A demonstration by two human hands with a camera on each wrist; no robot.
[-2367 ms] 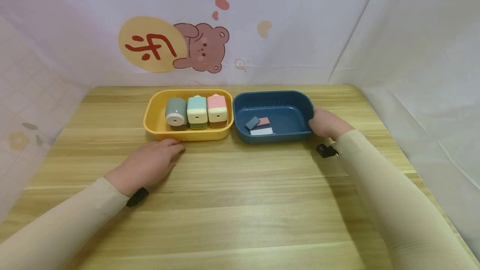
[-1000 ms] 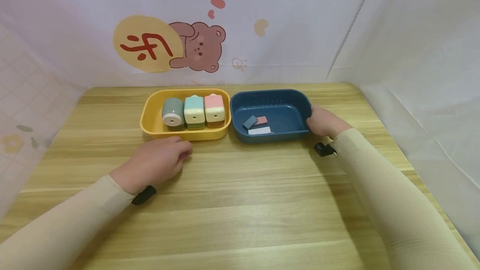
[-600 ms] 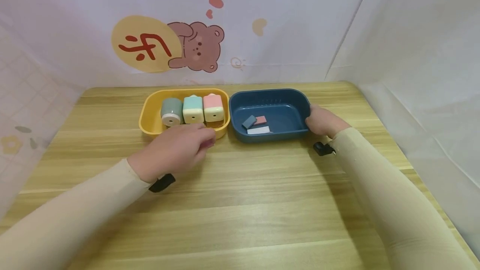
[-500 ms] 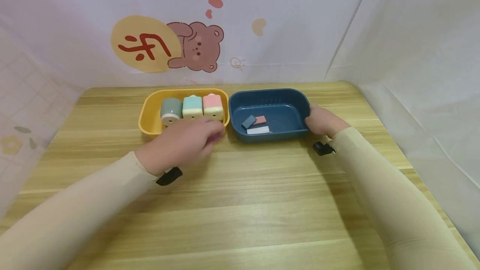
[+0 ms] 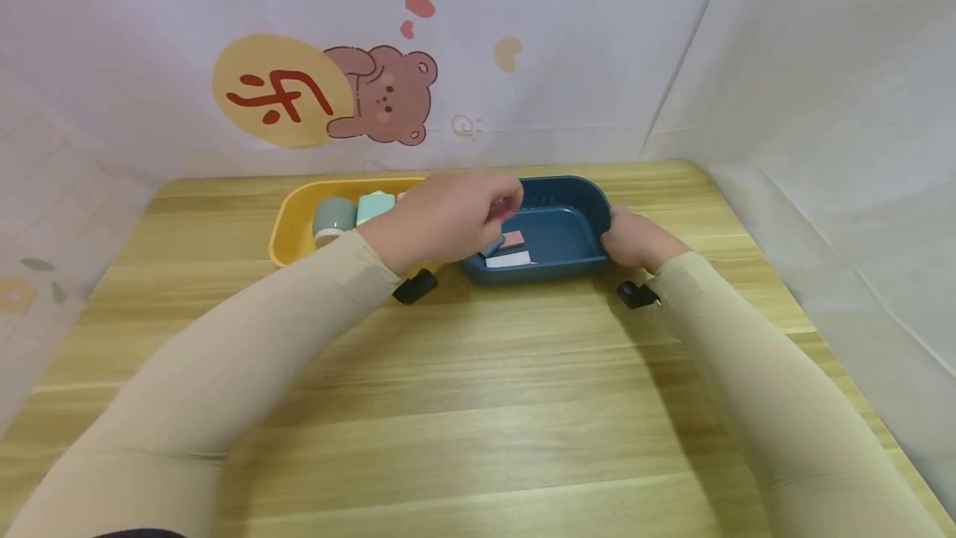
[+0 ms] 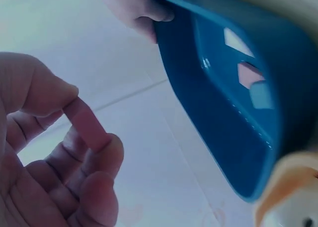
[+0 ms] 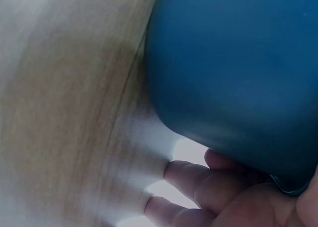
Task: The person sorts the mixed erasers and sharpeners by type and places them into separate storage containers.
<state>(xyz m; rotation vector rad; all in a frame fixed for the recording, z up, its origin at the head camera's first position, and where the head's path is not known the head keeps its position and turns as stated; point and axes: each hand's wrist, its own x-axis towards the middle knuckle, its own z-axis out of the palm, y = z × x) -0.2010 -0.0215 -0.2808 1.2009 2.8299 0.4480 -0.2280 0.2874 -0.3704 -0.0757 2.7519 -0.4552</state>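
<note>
My left hand (image 5: 448,218) pinches a small pink eraser (image 6: 87,122) between thumb and finger, above the left part of the blue bin (image 5: 560,235). In the left wrist view the eraser is in the air, apart from the bin. Inside the bin lie a white eraser (image 5: 508,259), another pink eraser (image 5: 512,239) and a blue eraser (image 5: 490,246), partly behind the left hand. My right hand (image 5: 635,239) grips the bin's right end; the right wrist view shows its fingers (image 7: 198,182) against the blue outer wall (image 7: 223,78).
Left of the blue bin stands a yellow bin (image 5: 293,227), partly covered by my left arm. It holds a grey pencil sharpener (image 5: 334,216), a teal one (image 5: 375,207) and a mostly hidden pink one (image 5: 402,195). Behind the wooden table (image 5: 478,405) hangs a white printed curtain (image 5: 582,65).
My left hand has risen from the table in front of the yellow bin and moved right to above the blue bin, carrying the pink eraser. The right hand has stayed at the blue bin's end.
</note>
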